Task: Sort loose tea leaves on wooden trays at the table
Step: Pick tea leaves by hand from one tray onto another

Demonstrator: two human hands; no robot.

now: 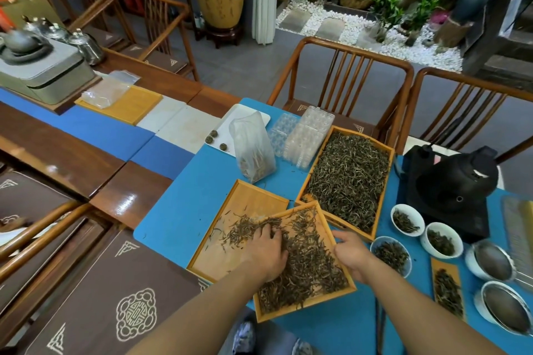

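Tea leaves (pixel 305 265) hide left fingers (pixel 269 235), tray (pixel 305 304) tilted

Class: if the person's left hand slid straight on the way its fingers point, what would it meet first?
Probably the loose tea leaves just ahead of the left hand, spilling onto the lower wooden tray.

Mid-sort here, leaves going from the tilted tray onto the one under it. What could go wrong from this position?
1. The tilted tray, steadied by the right hand, overhangs the table edge; a slip may dump leaves on the floor.
2. The left hand sweeps leaves toward the lower tray; strays already lie on the blue mat.
3. White cups sit close beside the right wrist.
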